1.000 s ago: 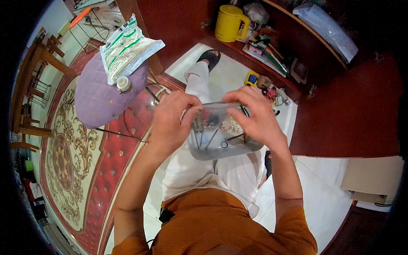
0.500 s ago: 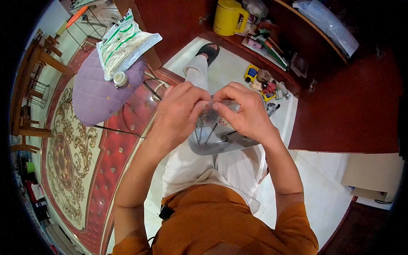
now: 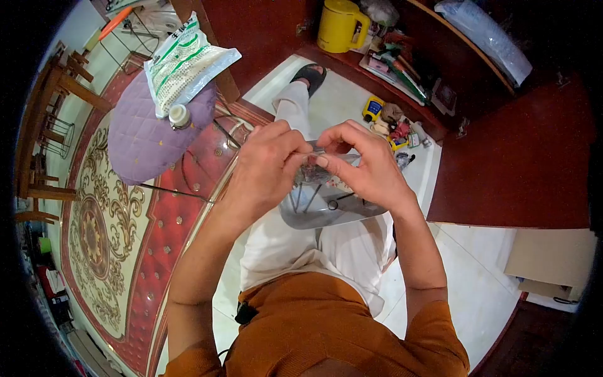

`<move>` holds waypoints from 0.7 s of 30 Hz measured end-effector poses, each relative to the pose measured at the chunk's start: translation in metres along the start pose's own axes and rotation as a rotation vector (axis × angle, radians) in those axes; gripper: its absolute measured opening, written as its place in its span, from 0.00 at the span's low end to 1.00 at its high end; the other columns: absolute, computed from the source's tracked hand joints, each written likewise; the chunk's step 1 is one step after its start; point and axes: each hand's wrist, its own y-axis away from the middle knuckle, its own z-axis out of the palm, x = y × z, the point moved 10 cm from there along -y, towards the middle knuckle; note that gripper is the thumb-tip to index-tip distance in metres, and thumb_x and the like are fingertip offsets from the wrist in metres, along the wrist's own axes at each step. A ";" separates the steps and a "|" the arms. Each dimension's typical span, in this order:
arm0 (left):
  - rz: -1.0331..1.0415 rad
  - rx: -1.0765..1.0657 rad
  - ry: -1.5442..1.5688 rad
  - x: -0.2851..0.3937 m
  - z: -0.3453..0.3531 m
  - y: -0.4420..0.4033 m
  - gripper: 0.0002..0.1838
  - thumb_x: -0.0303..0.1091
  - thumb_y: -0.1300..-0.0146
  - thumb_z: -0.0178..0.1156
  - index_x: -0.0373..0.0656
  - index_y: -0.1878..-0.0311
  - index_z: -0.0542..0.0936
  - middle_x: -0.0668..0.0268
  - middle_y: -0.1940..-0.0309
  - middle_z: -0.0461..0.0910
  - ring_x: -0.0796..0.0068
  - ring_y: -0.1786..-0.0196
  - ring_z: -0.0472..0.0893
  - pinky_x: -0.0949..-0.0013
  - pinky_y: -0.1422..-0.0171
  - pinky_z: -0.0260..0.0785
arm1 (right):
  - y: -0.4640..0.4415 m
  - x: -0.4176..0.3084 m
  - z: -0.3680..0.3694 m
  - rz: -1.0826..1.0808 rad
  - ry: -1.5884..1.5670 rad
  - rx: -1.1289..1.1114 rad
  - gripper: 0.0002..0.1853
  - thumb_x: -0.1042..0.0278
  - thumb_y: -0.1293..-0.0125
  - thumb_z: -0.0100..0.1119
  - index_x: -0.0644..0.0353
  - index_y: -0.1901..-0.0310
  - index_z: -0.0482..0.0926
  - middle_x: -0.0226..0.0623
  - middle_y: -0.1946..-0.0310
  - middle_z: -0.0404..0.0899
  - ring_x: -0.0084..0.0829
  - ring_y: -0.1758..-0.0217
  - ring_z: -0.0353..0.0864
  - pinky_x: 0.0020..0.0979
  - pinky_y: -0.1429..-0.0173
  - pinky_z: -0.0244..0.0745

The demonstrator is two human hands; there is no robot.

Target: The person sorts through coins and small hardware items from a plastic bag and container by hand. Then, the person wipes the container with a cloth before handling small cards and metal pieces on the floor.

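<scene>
A translucent grey plastic container (image 3: pixel 314 217) rests over my thighs, with thin dark rods, a small ring-ended piece and a printed packet inside. Above it, my left hand (image 3: pixel 270 164) is closed, thumb and fingers pinching a small clear plastic bag (image 3: pixel 309 174) with dark contents. My right hand (image 3: pixel 367 164) meets it from the other side, its thumb and index finger pinched at the top edge of the same bag. The fingers hide part of the bag and the container's far rim.
On the left, a purple cushioned stool (image 3: pixel 141 138) bears a white and green packet (image 3: pixel 188 66) and a white-capped bottle (image 3: pixel 179 117). Ahead, a yellow jug (image 3: pixel 338 26) stands on the cabinet shelf. Small items, including a yellow tool (image 3: pixel 372 109), lie on the floor.
Both hands have come together over the container from its two sides and now pinch the small bag. The container is slightly nearer my body's far side, partly covered by the hands.
</scene>
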 end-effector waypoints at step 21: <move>-0.086 0.103 0.099 0.000 -0.003 0.006 0.03 0.24 0.42 0.62 0.39 0.65 0.77 0.58 0.68 0.75 0.54 0.61 0.76 0.58 0.54 0.67 | 0.010 0.001 -0.007 -0.010 0.062 0.141 0.09 0.74 0.42 0.66 0.64 0.59 0.80 0.42 0.64 0.79 0.40 0.60 0.82 0.36 0.56 0.75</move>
